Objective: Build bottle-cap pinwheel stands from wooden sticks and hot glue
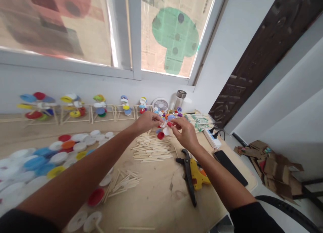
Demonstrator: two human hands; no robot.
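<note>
Both my hands are raised over the far part of the table, at a small wheel of coloured bottle caps (165,131). My left hand (149,122) pinches the wheel near its white middle, the fingertips partly hidden among the caps. On the other side, the thumb and fingers of my right hand (186,129) are closed on a small red bottle cap (170,124) at the wheel's edge. Whether that cap is fixed to the wheel I cannot tell. Below them lies a pile of thin wooden sticks (151,149).
Finished cap wheels on stick frames (75,110) line the wall. Loose bottle caps (35,162) cover the left side. Black cutters (188,176) and a yellow glue gun (198,176) lie near my right forearm. Behind stand a fan (160,104) and flask (180,99); a power strip (212,139) sits right.
</note>
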